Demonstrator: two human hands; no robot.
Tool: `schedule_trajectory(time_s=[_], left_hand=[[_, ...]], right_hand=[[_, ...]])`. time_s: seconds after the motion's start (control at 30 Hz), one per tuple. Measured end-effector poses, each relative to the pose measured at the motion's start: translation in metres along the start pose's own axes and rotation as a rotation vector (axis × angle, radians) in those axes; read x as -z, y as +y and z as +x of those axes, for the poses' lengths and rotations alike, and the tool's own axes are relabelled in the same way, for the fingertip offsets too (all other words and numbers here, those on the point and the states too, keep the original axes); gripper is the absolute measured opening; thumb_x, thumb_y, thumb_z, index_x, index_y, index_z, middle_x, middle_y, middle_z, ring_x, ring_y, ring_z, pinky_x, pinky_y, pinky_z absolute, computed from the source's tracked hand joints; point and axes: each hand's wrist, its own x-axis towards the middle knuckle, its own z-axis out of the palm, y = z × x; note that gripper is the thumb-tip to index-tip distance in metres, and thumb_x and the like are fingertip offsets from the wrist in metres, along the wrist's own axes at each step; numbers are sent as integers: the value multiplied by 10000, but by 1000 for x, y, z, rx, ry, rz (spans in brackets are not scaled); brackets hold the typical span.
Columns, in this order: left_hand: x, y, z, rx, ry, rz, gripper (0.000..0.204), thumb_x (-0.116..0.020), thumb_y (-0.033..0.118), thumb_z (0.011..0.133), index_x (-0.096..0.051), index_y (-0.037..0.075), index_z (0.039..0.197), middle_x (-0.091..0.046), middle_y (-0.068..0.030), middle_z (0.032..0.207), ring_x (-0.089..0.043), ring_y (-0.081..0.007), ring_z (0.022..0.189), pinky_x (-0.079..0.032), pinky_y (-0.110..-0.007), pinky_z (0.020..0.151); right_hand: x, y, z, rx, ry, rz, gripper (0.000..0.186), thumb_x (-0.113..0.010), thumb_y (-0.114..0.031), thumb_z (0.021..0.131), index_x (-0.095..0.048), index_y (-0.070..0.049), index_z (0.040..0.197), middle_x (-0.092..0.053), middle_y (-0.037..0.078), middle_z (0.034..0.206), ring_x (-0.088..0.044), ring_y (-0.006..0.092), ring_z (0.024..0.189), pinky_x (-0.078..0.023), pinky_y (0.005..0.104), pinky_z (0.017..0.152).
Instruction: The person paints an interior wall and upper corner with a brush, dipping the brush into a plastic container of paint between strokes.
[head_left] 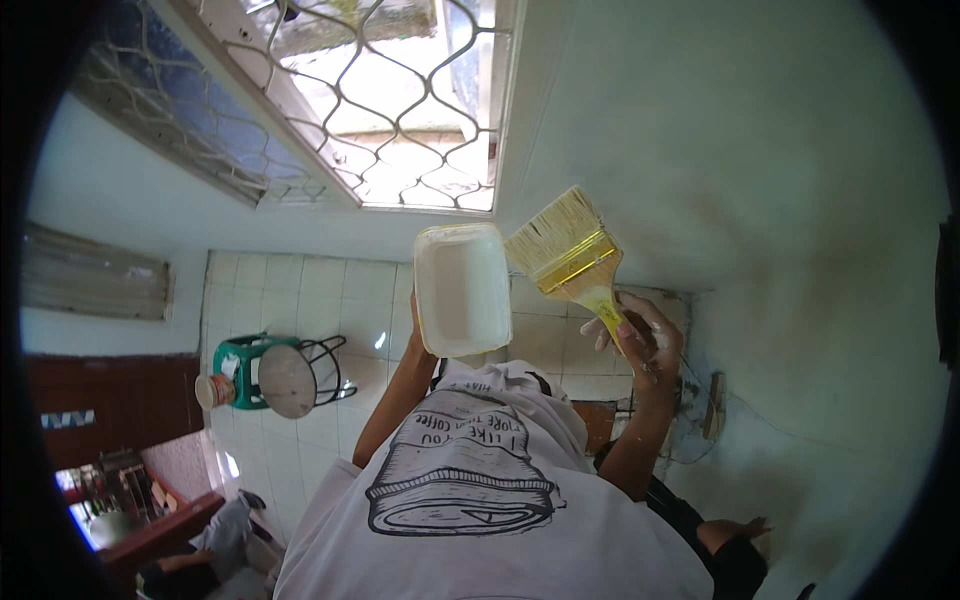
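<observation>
Right hand (pixel 657 338) pinches brush (pixel 580 258) by its handle, bristles angled toward tub (pixel 425 285), just beside its right rim. Left hand (pixel 415 312) supports tub; fingers mostly hidden, grip can't be told. Advisable: tub level, excess wiped off on rim.

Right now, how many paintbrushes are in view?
1: the wide paintbrush, held in the right hand, to the right of the white container. Others could be hidden from this view.
</observation>
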Motion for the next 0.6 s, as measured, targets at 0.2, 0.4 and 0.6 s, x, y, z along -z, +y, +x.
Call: schedule_trajectory(time_s=[0.2, 0.4, 0.6], left_hand=[[-17, -27, -18, -40, 18, 38, 472, -558, 358, 1007, -515, 37, 1351, -589, -163, 1138, -615, -283, 974, -565, -438, 814], [-18, -34, -34, 50, -46, -51, 537, -450, 467, 1035, -513, 73, 1393, -622, -117, 1239, -648, -251, 1037, -577, -424, 869], [17, -43, -56, -3, 18, -46, 585, -386, 531, 1050, -507, 95, 1422, -625, -96, 1300, -654, -231, 1095, -578, -426, 929]], right_hand=[[3, 7, 10, 10, -94, 141, 483, -635, -198, 959, -516, 84, 1333, -725, 226, 970, -676, 200, 815, -532, 343, 795], [-2, -3, 32, 118, -307, 62, 407, -620, -187, 949, -578, 80, 1253, -726, 238, 1004, -720, 245, 894, -548, 363, 855], [-11, -8, 39, 179, -384, 20, 315, -613, -163, 933, -645, 99, 1106, -728, 214, 938, -732, 254, 798, -573, 333, 724]])
